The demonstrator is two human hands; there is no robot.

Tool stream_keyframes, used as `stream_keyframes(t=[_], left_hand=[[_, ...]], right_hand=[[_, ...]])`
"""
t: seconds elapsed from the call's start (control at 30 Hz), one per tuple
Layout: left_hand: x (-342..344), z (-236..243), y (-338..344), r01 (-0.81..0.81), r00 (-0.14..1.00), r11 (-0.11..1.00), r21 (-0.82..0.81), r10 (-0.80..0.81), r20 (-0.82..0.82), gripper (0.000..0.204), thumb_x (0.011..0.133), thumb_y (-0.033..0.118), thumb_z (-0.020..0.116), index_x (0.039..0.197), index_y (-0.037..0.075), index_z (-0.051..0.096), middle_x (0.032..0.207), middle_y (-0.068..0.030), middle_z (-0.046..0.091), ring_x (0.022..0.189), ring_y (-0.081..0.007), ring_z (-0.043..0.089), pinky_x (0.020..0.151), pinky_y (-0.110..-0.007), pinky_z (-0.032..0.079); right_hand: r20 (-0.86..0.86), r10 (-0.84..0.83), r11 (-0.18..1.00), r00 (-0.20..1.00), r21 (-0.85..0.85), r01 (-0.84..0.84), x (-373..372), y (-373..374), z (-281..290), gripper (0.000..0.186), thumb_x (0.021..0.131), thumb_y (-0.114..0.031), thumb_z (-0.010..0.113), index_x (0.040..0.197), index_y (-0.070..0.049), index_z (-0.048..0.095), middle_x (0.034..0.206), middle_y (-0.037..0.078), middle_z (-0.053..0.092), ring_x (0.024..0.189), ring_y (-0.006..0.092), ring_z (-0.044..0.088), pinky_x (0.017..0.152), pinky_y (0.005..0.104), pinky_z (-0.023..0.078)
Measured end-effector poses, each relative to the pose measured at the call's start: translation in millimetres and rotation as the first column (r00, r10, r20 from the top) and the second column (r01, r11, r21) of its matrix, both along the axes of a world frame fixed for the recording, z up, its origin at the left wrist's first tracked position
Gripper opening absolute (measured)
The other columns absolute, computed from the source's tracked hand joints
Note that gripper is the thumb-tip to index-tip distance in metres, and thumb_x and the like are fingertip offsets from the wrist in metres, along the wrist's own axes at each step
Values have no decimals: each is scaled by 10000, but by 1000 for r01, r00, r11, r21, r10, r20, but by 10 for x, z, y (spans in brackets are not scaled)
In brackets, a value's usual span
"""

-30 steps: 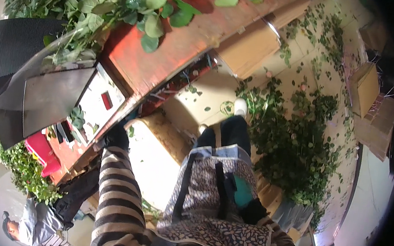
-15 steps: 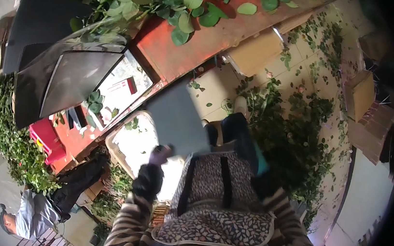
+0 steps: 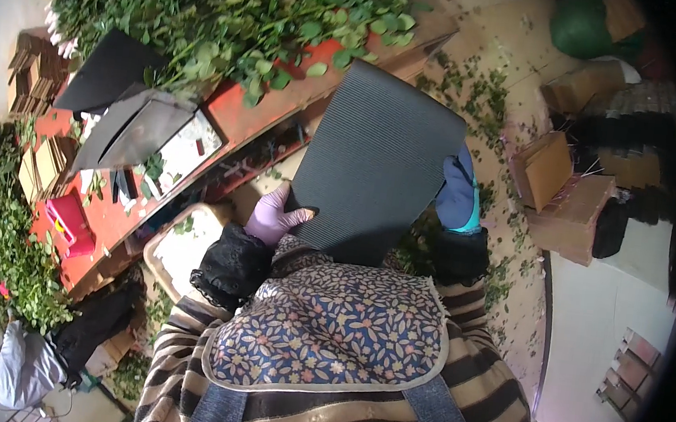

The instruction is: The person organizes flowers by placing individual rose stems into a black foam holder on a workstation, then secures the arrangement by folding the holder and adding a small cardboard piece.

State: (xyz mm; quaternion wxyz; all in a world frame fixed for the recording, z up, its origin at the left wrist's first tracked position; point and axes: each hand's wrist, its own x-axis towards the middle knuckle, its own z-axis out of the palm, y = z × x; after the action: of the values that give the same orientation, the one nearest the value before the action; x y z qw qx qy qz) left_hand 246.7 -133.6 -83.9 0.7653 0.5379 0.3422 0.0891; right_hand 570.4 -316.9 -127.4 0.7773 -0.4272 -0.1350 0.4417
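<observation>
Black ribbed sheet (image 3: 381, 158) now up at twelve o'clock of the apron (image 3: 329, 327), ribbed face showing: two-handed handling. Left hand (image 3: 269, 216) clamps its seven-o'clock corner, thumb in front; right hand (image 3: 458, 195) meets its three-o'clock edge, finger closure can't be told.

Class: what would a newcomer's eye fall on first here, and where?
The dark ribbed sheet at centre, gripped by the left hand at its lower left, the right hand at its right edge. Then green leafy stems heaped on the red table, upper left.
</observation>
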Motion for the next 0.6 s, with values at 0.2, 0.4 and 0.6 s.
stream_keyframes(t=[0.2,0.4,0.6], left_hand=[[468,418,373,-25,996,984,175,10,89,562,856,63,786,1344,-8,517,1253,-87,648,1141,-180,589,1011,-340,478],[206,1058,585,-212,964,914,346,137,227,572,913,70,724,1408,-9,448,1236,-89,650,1098,-185,613,944,-329,521],[-259,2816,468,201,941,24,979,273,-200,482,758,236,818,1167,42,651,756,-96,664,645,-299,638,614,-392,512]], right_hand=[[341,29,993,940,100,-68,492,710,913,547,1029,-164,478,1543,-25,350,1536,99,444,1382,240,436,1156,377,325],[386,89,947,918,252,-198,433,1626,1686,530,1003,-96,509,1513,-6,395,1455,98,519,1313,214,493,1124,353,363],[945,-132,943,-298,27,-332,997,1708,3820,409,864,105,536,1251,-2,614,1116,122,660,988,274,617,938,418,482]])
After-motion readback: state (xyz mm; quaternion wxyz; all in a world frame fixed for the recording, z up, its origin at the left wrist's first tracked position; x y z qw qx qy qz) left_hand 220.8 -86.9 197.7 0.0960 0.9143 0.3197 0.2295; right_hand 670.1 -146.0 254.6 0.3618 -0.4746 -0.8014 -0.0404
